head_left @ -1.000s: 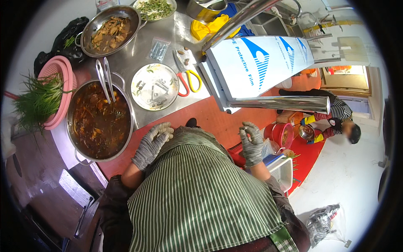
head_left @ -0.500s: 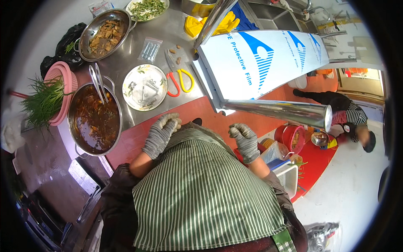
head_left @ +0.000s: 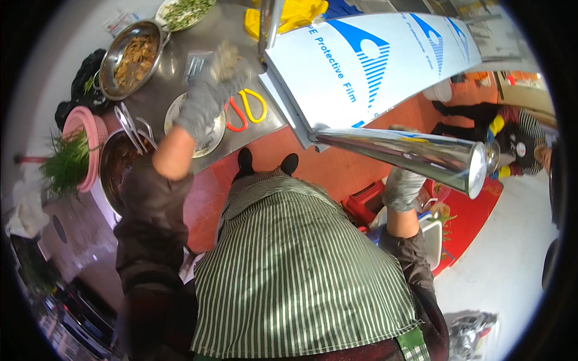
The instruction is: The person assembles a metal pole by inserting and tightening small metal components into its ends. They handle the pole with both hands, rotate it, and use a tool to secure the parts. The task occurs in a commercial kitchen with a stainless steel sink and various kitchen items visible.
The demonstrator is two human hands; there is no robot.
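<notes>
My left hand [head_left: 211, 93], in a grey knitted glove, stretches over the steel counter and partly covers a white patterned plate [head_left: 211, 142]. Its fingers are smeared by motion, near a small clear packet of bolts [head_left: 195, 63]. Beside that wrist lie scissors with one red and one yellow handle [head_left: 260, 107]; the hand hides their blades. My right hand [head_left: 402, 191], in a matching glove, is at a shiny metal leg [head_left: 415, 157]. The leg hides most of its fingers, so their grip does not show. That leg joins a panel under white-and-blue protective film [head_left: 325, 78].
On the left stand a steel pan of cooked food [head_left: 135, 63], a pot of dark stew with tongs [head_left: 114, 171] and a pink basket with green stalks [head_left: 90, 141]. Yellow gloves [head_left: 295, 17] lie farther back. Another person [head_left: 518, 135] bends at the right, near a red mat [head_left: 475, 222].
My left hand has moved forward from in front of my apron to over the counter. My right hand has moved right and forward to the metal leg. The view has shifted.
</notes>
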